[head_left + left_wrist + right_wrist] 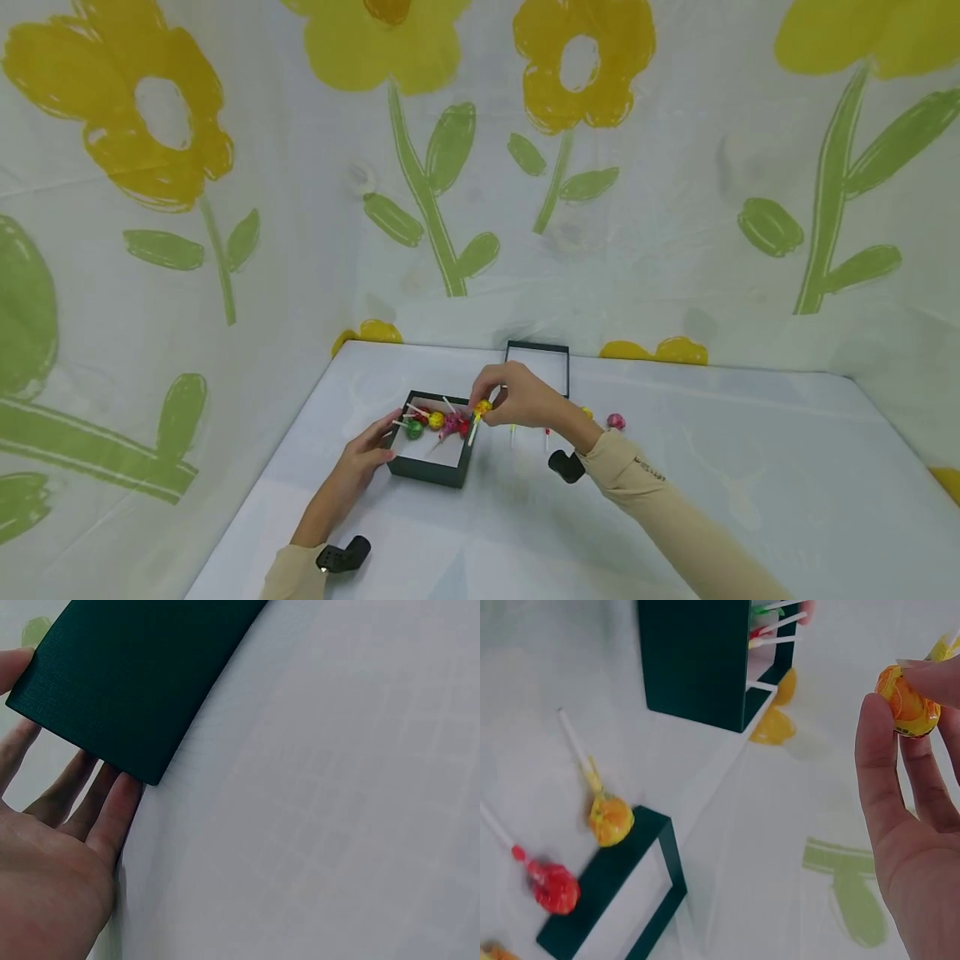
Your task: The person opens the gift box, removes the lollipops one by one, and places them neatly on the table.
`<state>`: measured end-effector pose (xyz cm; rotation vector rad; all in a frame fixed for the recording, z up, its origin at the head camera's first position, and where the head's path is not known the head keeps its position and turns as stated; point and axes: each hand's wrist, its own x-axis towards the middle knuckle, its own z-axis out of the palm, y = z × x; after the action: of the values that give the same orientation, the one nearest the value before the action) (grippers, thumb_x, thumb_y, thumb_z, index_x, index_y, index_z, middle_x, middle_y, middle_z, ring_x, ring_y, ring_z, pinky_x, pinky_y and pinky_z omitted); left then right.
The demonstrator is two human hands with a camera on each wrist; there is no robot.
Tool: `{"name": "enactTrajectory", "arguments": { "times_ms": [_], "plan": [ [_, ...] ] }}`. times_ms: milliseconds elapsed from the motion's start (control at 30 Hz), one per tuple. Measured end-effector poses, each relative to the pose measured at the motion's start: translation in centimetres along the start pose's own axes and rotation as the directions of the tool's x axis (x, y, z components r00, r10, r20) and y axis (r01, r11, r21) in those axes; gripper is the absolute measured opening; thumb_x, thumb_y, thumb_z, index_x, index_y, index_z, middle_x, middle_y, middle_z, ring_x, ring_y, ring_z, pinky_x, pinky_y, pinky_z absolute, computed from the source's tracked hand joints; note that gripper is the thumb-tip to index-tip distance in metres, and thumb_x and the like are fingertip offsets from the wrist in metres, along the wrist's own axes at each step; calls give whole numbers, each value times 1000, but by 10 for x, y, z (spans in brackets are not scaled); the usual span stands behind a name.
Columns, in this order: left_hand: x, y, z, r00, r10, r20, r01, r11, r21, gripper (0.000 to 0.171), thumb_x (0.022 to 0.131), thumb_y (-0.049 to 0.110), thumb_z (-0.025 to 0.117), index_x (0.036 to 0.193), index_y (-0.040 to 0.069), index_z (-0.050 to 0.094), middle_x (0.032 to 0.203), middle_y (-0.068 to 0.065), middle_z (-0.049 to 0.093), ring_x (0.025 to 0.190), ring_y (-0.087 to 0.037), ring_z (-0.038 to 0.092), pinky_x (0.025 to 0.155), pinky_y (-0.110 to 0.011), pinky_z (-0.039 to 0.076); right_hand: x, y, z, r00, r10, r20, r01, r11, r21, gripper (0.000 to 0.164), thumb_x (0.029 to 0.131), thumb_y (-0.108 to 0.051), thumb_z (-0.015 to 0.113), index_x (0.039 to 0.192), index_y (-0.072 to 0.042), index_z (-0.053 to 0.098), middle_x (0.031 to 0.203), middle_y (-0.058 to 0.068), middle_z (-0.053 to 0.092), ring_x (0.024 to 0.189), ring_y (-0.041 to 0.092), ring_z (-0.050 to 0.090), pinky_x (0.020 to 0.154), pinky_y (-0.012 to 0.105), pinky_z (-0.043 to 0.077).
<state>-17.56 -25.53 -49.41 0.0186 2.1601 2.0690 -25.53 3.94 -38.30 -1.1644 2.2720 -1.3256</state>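
A dark green box point(429, 472) with a white inside stands on the table and holds several lollipops, among them a green one point(413, 429) and a yellow one point(437, 420). Against the box's left side, my left hand point(363, 454) rests its thumb and fairly straight fingers; in the left wrist view the fingertips go out of sight behind the box's edge. Above the box's right rim, my right hand point(521, 398) pinches an orange-and-yellow wrapped lollipop point(909, 703) by its candy head, between thumb and fingers. Its white stick points downward in the head view.
Behind the right hand lies the box lid point(537, 344), dark-edged and white inside. On the table near it are a yellow lollipop point(611, 820), a red lollipop point(555, 888) and a pink lollipop point(616, 421). A flower-printed cloth point(660, 208) hangs behind the table.
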Motion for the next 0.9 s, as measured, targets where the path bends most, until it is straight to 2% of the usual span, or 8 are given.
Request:
{"name": "enactTrajectory", "arguments": {
  "times_ms": [200, 333, 467, 667, 900],
  "plan": [
    [1, 2, 1, 1000, -7, -19, 7, 1000, -19, 60, 87, 3, 54, 144, 11, 39, 155, -10, 20, 141, -35, 16, 112, -54, 12, -14, -2, -13, 999, 23, -29, -24, 999, -28, 22, 74, 7, 67, 85, -12, 70, 91, -2, 62, 83, 17, 57, 74, 32, 55],
    [2, 1, 1, 1000, -18, -17, 18, 999, -28, 62, 85, 2, 54, 145, 9, 37, 155, -12, 20, 140, -36, 17, 111, -55, 13, -26, -5, -20, 997, 55, -46, -58, 997, -50, 23, 75, 7, 67, 84, -15, 71, 91, -2, 62, 84, 18, 57, 74, 29, 54],
    [2, -1, 1, 1000, -18, -17, 17, 1000, -19, 62, 86, 4, 54, 145, 12, 37, 155, -11, 19, 141, -36, 15, 111, -55, 12, -36, -6, -29, 995, 75, -59, -78, 995, -57, 22, 76, 7, 66, 85, -12, 71, 92, -1, 62, 87, 18, 57, 76, 27, 54],
    [0, -3, -2, 1000, 4, -13, -5, 1000, -18, 61, 88, 6, 53, 146, 13, 36, 156, -10, 15, 142, -36, 9, 111, -55, 7, -48, -8, -38, 994, 80, -78, -84, 995, -50, 20, 75, 10, 64, 87, -6, 70, 95, 4, 62, 89, 21, 57, 78, 32, 54],
    [0, -1, 1, 1000, 8, 3, -8, 1000, -27, 60, 89, 4, 52, 146, 11, 35, 156, -11, 15, 142, -36, 10, 112, -55, 8, -67, 4, -51, 991, 80, -103, -87, 994, -64, 21, 76, 5, 67, 85, -14, 69, 92, 0, 61, 88, 19, 57, 76, 29, 55]
  ]
}}
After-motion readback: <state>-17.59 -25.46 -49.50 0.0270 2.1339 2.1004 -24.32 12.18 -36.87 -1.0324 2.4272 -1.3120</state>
